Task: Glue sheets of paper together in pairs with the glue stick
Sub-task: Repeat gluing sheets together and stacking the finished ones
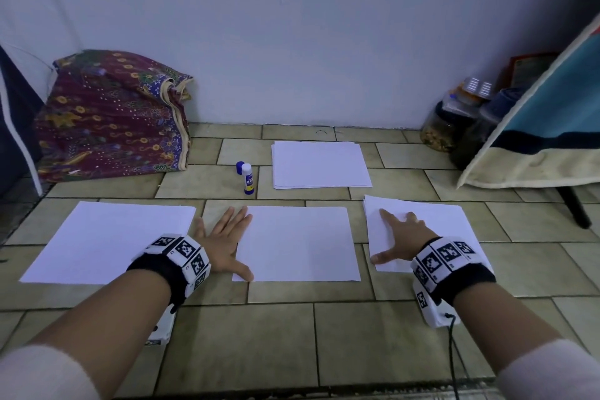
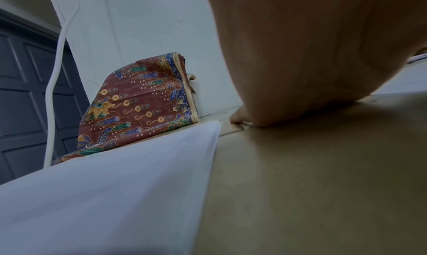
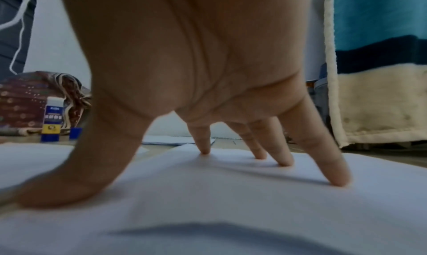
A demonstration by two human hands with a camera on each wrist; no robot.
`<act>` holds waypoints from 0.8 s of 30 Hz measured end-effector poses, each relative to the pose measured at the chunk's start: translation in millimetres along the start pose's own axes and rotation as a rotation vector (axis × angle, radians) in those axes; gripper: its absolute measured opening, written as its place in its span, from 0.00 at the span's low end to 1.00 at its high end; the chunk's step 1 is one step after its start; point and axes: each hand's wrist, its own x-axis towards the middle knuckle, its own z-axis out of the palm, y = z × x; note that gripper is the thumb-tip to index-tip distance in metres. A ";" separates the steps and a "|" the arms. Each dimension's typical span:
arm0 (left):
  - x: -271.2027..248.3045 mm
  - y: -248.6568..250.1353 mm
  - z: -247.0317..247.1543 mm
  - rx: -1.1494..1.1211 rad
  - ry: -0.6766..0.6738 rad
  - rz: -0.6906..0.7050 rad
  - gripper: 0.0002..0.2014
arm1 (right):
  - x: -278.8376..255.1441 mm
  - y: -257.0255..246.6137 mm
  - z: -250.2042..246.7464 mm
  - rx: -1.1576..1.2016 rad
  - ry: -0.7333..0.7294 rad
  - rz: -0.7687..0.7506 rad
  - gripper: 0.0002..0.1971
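My left hand [image 1: 224,242] lies flat with fingers spread on the floor [image 1: 292,318], its thumb on the left edge of the middle sheet [image 1: 297,243], grip released; my right hand [image 1: 401,237] presses spread fingertips [image 3: 339,182] on the paper stack [image 1: 448,221] right of that sheet, grasping nothing; the uncapped glue stick [image 1: 247,178] stands beyond the sheet's left corner, its cap [image 1: 240,168] just beside it
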 end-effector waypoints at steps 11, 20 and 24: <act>0.7 -1.5 -0.1 -0.001 0.005 0.015 0.86 | 0.9 12.9 -11.7 0.027 0.036 -0.039 0.43; 3.4 -1.9 0.1 0.037 -0.004 -0.003 0.86 | -25.2 10.1 -36.1 0.240 0.307 -0.109 0.26; 6.2 -2.1 2.6 0.048 0.002 -0.015 0.84 | -49.2 -52.1 -40.4 0.300 0.330 -0.261 0.27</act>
